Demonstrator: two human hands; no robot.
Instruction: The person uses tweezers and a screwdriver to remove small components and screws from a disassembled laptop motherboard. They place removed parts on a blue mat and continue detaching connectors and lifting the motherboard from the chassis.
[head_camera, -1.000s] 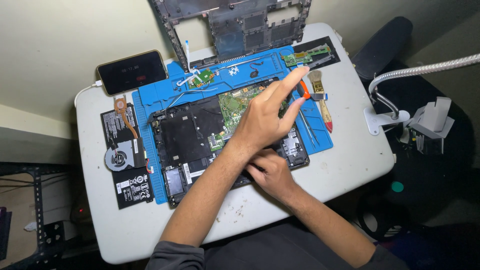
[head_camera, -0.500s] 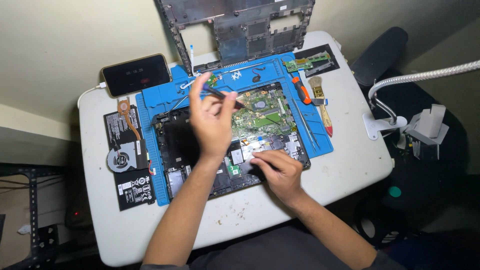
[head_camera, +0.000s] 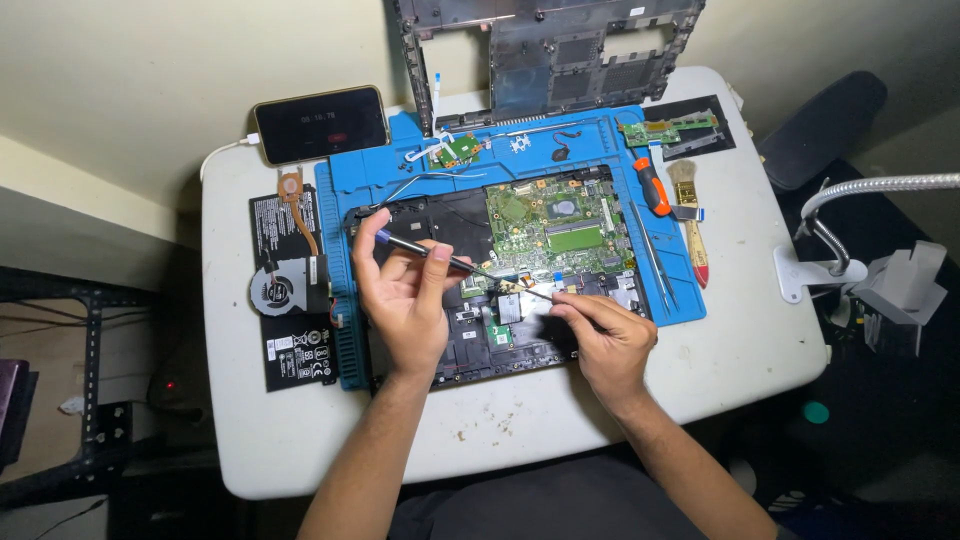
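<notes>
Since half a second earlier, left hand (head_camera: 400, 290) had dropped from above the green motherboard (head_camera: 555, 225) toward the laptop chassis's (head_camera: 440, 300) left side. Head view: left hand grasped a dark screwdriver (head_camera: 455, 262), tip pointing right toward the board's lower edge. Right hand (head_camera: 605, 335) was pinched closed at that tip; what it held could not be told. Chassis lay on a blue mat (head_camera: 355, 185) on the white table (head_camera: 500, 430)

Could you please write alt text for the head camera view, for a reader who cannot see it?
The left hand holds a slim black screwdriver, its tip reaching the opened black laptop base with a green circuit board; the right hand rests beside the tip. The laptop lies on a blue rubber work mat on a white table.
</notes>
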